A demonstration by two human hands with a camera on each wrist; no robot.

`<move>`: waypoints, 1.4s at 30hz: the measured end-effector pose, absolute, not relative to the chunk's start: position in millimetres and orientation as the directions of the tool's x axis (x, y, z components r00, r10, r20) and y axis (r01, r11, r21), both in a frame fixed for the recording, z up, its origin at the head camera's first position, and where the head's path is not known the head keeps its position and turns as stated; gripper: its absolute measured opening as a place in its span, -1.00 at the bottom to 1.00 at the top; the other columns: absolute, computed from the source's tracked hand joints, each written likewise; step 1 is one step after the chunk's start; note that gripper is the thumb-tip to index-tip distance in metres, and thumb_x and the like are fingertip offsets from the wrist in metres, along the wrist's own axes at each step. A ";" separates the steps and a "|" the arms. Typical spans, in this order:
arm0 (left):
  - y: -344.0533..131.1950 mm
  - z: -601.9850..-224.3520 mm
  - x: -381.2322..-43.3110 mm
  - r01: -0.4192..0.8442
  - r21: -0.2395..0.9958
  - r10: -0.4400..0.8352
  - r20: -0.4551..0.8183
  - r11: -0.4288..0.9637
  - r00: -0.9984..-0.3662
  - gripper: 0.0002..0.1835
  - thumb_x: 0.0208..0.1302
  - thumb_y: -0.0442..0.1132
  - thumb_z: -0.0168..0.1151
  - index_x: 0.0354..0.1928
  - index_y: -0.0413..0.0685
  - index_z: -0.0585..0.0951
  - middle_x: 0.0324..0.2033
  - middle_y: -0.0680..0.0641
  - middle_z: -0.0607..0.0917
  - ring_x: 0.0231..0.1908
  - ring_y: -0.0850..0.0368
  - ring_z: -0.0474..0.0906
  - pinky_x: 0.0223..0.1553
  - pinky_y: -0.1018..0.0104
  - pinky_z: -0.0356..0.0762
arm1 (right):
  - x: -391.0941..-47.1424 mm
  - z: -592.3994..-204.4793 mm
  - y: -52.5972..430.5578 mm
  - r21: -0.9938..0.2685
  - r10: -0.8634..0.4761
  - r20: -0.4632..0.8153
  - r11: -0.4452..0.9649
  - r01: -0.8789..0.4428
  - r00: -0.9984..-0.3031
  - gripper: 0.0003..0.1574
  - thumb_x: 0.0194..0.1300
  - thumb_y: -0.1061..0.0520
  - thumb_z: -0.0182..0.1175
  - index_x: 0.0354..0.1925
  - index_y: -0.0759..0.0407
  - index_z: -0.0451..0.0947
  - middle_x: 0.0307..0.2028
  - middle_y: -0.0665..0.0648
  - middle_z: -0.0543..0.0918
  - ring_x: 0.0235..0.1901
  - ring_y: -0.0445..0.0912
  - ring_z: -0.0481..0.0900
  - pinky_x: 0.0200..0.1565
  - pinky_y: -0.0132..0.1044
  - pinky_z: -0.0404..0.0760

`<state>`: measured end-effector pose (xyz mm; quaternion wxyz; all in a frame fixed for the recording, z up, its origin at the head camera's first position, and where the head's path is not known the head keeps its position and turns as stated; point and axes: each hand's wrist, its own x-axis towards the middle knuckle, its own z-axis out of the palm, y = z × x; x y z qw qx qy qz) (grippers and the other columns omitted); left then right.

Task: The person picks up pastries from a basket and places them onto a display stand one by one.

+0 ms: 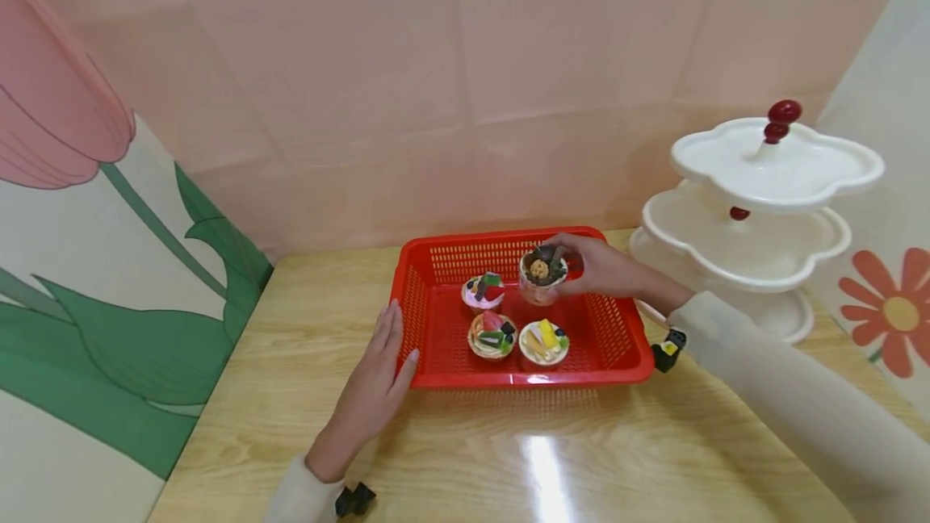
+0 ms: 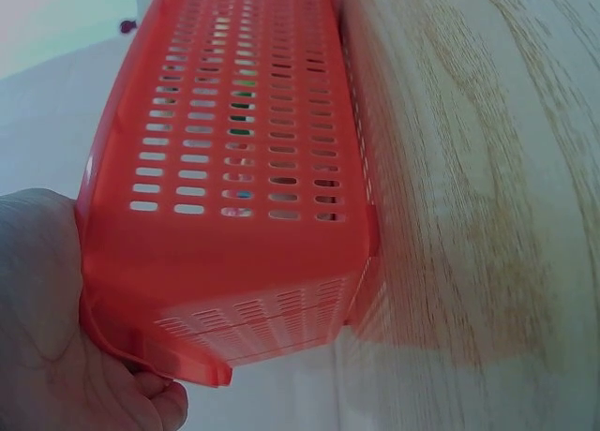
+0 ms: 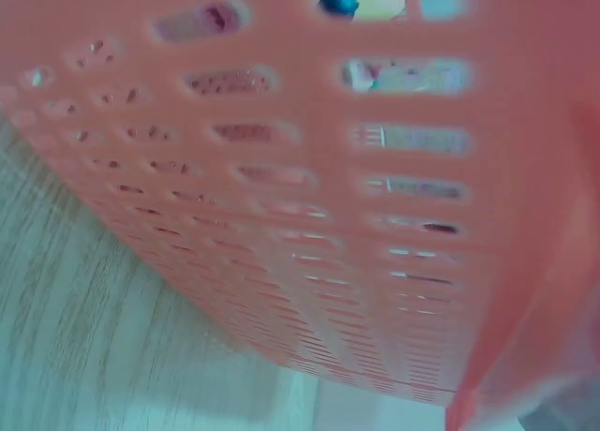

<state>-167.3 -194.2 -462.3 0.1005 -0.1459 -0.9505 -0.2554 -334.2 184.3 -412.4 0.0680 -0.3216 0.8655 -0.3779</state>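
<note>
A red plastic basket [image 1: 523, 379] stands on the table, its left end near my left hand [image 1: 370, 382]. The fingers of that hand lie fairly straight along the left rim, and the thumb is at the front corner; the palm lies against the rim in the left wrist view. My right hand [image 1: 597, 266] reaches over the basket's right side and holds a clear dessert cup [image 1: 541, 290] topped with chocolate pieces and a nut. Beside it in the basket are a pink-topped cupcake [image 1: 481, 294], a strawberry-topped cupcake [image 1: 491, 339] and a cream cupcake [image 1: 543, 345] with yellow fruit.
A white three-tier stand [image 1: 748, 240] with scalloped plates and red knobs rises right of the basket. The wooden table [image 1: 305, 321] meets a pink cloth backdrop [image 1: 363, 103] behind. Flower-printed panels [image 1: 131, 361] flank both sides.
</note>
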 end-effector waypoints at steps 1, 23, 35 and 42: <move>-194.1 -462.3 -167.5 0.330 0.454 0.227 0.267 0.827 -0.936 -0.24 0.61 0.09 -0.11 0.60 -0.21 -0.03 0.62 -0.09 -0.08 0.58 -0.04 -0.16 0.45 -0.02 0.09 | -332.6 -412.0 186.2 -0.700 -0.605 0.130 0.506 -0.505 -0.786 -0.12 0.06 0.04 0.59 0.29 0.17 0.46 -0.01 0.13 0.64 -0.06 0.01 0.62 0.02 -0.06 0.67; -193.9 -464.1 -166.3 0.334 0.478 0.224 0.273 0.813 -0.936 -0.23 0.61 0.09 -0.09 0.60 -0.22 -0.01 0.61 -0.10 -0.07 0.58 -0.02 -0.16 0.45 -0.04 0.09 | -282.9 -363.4 231.0 -0.742 -0.443 0.258 0.479 -0.470 -0.859 -0.18 0.07 0.17 0.58 0.27 0.13 0.49 -0.01 0.07 0.65 -0.05 -0.07 0.63 -0.01 -0.49 0.57; -194.2 -464.1 -163.1 0.336 0.471 0.221 0.283 0.816 -0.933 -0.24 0.61 0.11 -0.12 0.59 -0.23 0.01 0.61 -0.12 -0.05 0.58 0.01 -0.16 0.44 -0.03 0.11 | -261.1 -340.7 255.7 -0.718 -0.351 0.359 0.488 -0.496 -0.865 -0.24 0.01 0.31 0.58 0.18 0.19 0.53 -0.07 -0.01 0.66 -0.16 -0.20 0.66 -0.10 -0.53 0.59; -194.7 -463.5 -162.5 0.340 0.473 0.223 0.285 0.813 -0.932 -0.23 0.61 0.11 -0.12 0.59 -0.22 -0.01 0.61 -0.12 -0.06 0.58 -0.01 -0.15 0.44 -0.03 0.12 | -248.7 -322.1 270.8 -0.716 -0.297 0.412 0.479 -0.508 -0.861 -0.26 -0.01 0.43 0.54 0.15 0.26 0.51 -0.09 -0.05 0.66 -0.19 -0.25 0.67 -0.13 -0.57 0.59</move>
